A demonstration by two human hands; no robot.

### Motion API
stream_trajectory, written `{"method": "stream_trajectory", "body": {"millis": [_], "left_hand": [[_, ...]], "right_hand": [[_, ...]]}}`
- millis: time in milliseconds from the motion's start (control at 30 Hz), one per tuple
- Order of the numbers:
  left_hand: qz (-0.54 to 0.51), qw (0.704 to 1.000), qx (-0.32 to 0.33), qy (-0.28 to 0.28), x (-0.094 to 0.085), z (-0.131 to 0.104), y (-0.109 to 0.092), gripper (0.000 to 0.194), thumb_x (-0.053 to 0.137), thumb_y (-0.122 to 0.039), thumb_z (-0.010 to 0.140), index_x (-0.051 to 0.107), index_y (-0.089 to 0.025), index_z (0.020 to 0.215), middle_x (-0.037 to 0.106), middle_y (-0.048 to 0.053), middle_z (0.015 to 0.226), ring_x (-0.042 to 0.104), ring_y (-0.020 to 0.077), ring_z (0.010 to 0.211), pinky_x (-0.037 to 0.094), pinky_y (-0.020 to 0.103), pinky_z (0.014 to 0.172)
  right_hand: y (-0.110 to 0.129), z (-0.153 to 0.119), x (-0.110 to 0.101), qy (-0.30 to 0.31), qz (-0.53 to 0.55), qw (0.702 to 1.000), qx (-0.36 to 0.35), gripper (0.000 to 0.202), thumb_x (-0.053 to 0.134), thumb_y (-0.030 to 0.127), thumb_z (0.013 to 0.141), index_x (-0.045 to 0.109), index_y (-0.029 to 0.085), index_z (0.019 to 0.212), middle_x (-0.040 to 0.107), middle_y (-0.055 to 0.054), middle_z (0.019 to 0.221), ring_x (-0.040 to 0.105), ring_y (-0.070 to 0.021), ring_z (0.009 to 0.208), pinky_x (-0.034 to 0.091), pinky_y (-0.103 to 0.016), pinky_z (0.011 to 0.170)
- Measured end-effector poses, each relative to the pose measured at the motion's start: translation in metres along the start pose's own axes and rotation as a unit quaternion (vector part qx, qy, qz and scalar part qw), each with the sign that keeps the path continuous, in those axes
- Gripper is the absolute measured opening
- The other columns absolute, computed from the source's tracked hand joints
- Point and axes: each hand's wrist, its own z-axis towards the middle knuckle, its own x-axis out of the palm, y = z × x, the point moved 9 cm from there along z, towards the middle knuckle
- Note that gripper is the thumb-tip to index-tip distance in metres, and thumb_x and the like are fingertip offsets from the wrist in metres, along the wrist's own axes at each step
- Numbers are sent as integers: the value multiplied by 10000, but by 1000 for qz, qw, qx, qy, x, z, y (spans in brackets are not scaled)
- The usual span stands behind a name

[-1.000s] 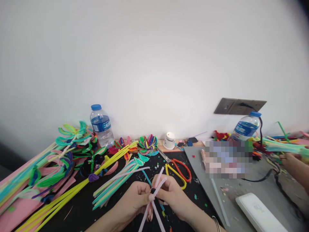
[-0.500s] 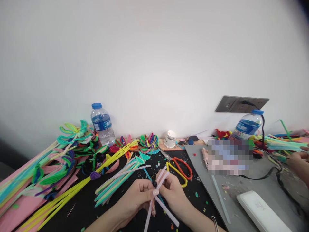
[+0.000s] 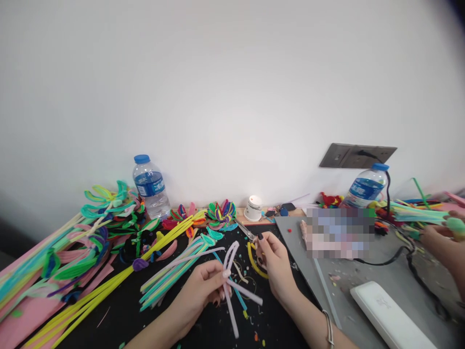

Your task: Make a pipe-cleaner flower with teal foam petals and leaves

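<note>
In my left hand (image 3: pixel 208 287), thumb and fingers pinch pale lilac pipe cleaners (image 3: pixel 232 310), which cross at the fingertips with a loop above and two ends hanging below. My right hand (image 3: pixel 274 261) has its fingers closed over the scissors (image 3: pixel 248 234), around the area where blades meet handles. The yellow handle (image 3: pixel 256 264) shows beside the fingers, while the other handle is hidden behind the hand. A blue pipe cleaner (image 3: pixel 238 294) lies on the black mat behind the lilac ones.
Bundled pipe cleaners (image 3: pixel 174 276) and yellow stems (image 3: pixel 119 281) lie left. Behind stand a water bottle (image 3: pixel 150 189) and paper cup (image 3: pixel 253 209). On the grey board at right are a white case (image 3: pixel 390 315) and black cable. Another person's hand (image 3: pixel 441 242) holds something green at far right.
My right hand has left the lilac pipe cleaners and moved up and right onto the scissors. My left hand has shifted slightly left, still pinching them. The dark bead-like object between my hands no longer shows.
</note>
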Motion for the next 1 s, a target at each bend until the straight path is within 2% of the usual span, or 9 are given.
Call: {"method": "stream_trajectory", "body": {"millis": [100, 200, 267, 333, 433, 500, 600, 800, 1000], "left_hand": [[-33, 996, 37, -68, -17, 2, -7, 254, 649, -359, 729, 545, -137, 662, 537, -30, 589, 482, 56, 546, 385, 143, 500], [-64, 988, 60, -124, -31, 2, -12, 222, 677, -350, 700, 601, -147, 748, 575, -18, 653, 527, 73, 610, 442, 164, 570], [-84, 983, 65, -149, -37, 1, -14, 237, 709, -336, 664, 621, -151, 782, 615, 0, 706, 565, 91, 653, 467, 182, 611], [-93, 981, 64, -158, -38, 0, -15, 236, 720, -330, 648, 632, -151, 775, 644, 17, 742, 592, 109, 689, 477, 190, 633], [-72, 986, 54, -144, -34, 1, -13, 228, 705, -346, 659, 643, -147, 750, 661, 22, 724, 612, 122, 693, 482, 191, 633], [-32, 990, 41, -130, -31, 2, -10, 241, 693, -367, 663, 643, -142, 734, 673, 32, 706, 619, 128, 660, 484, 198, 609], [54, 991, 32, -119, -28, 4, -8, 259, 666, -389, 672, 644, -134, 713, 684, 45, 683, 623, 136, 603, 478, 205, 563], [128, 987, 28, -97, -24, 5, -6, 251, 620, -378, 693, 637, -129, 721, 684, 43, 670, 626, 145, 576, 476, 226, 549], [137, 983, 38, -113, -28, 4, -8, 238, 603, -376, 709, 625, -140, 724, 680, 36, 675, 629, 147, 571, 478, 234, 549]], "right_hand": [[-9, -6, 24, 107, 21, 993, 50, 319, 451, 482, 839, 496, 168, 802, 442, 43, 564, 307, -42, 400, 169, -160, 341], [-12, -16, 45, 201, 48, 976, 61, 375, 425, 531, 828, 504, 169, 885, 509, 20, 628, 358, -42, 381, 207, -156, 319], [-14, -21, 52, 229, 47, 970, 63, 348, 538, 489, 776, 503, 173, 916, 519, 32, 642, 355, -30, 367, 230, -144, 308], [-19, -25, 56, 249, 23, 965, 77, 354, 684, 360, 678, 513, 171, 924, 541, 39, 665, 373, -22, 367, 264, -132, 304], [-25, -28, 59, 245, 4, 964, 101, 317, 709, 239, 635, 538, 151, 886, 589, 27, 644, 458, -50, 377, 345, -145, 317], [-25, -27, 56, 215, 15, 970, 109, 225, 664, 249, 676, 549, 135, 831, 602, 15, 596, 503, -75, 388, 395, -167, 344], [-22, -24, 51, 173, 41, 977, 120, 204, 651, 270, 689, 547, 124, 786, 613, 3, 572, 532, -88, 415, 447, -193, 400], [-22, -22, 48, 164, 57, 976, 131, 226, 662, 311, 691, 545, 128, 757, 625, -1, 577, 531, -85, 409, 451, -198, 408], [-21, -20, 46, 154, 45, 980, 118, 234, 673, 334, 682, 554, 134, 704, 610, 10, 551, 506, -83, 390, 447, -205, 392]]}}
